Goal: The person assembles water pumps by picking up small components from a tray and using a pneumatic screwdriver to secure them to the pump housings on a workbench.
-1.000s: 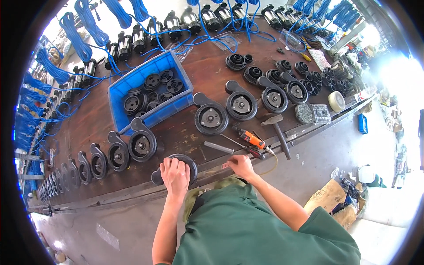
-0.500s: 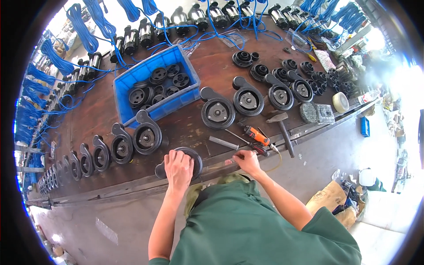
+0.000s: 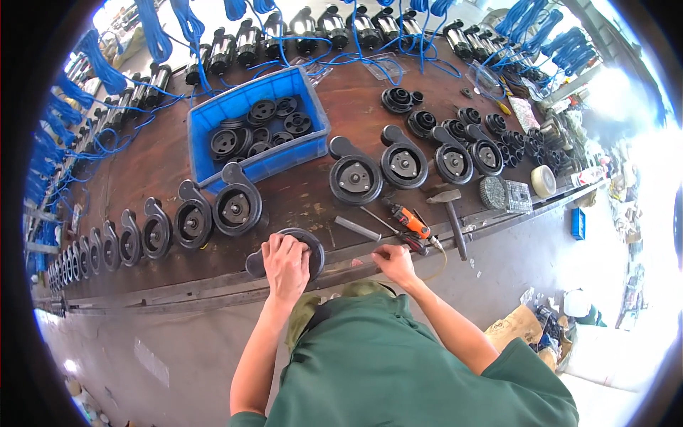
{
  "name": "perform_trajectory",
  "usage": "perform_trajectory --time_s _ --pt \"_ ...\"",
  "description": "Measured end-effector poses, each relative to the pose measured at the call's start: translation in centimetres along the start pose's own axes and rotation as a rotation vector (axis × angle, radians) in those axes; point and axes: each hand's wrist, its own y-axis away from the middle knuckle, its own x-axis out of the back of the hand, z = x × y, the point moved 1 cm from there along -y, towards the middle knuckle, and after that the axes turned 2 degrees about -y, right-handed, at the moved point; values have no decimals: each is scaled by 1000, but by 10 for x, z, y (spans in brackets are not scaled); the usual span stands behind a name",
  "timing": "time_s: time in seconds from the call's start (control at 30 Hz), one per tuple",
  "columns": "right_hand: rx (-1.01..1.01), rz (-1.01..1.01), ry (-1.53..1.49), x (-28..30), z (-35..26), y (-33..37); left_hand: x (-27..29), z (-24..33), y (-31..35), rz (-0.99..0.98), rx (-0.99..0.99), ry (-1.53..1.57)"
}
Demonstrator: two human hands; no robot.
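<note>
My left hand is curled over a round black pump housing at the bench's front edge, covering much of its face. The housing's spout points left. To the right, my right hand hovers by the edge with fingers drawn together; whatever they hold, if anything, is too small to make out. Just beyond it lie a metal tube, an orange air screwdriver and a screwdriver with a dark handle. A hammer rests farther right.
A blue crate holds several black discs. Similar pump housings line the left front, with more right of the crate. Black round parts, a tape roll and metal-bodied pumps with blue cables stand farther off.
The whole view has shifted slightly. My left hand stays on the pump housing, and my right hand keeps nearly the same place and closed shape.
</note>
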Motion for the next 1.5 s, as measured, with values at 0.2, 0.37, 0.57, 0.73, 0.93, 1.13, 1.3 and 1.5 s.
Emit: perform_trajectory --time_s 0.2,0.37,0.57,0.73,0.93,1.13,1.3,1.5 --pt "28 -15 42 -5 -1 0 -2 -6 3 9 -40 3" --pt "-1 -22 41 -6 -9 2 -4 -4 0 -17 -112 -69" --pt "11 -47 63 -8 -6 0 -7 1 1 2 -65 -140" --pt "20 -60 18 -13 -12 3 -7 6 -2 -45 -26 -223" --pt "22 -24 20 -15 -4 5 1 6 1 4 50 -45" --pt "10 4 8 -13 14 3 2 -10 -8 -126 -100 -3" --pt "10 29 -7 -13 20 3 -1 -7 -13 -158 -154 -115" --pt "-23 29 1 -18 24 0 -8 4 -9 -125 -43 -226"
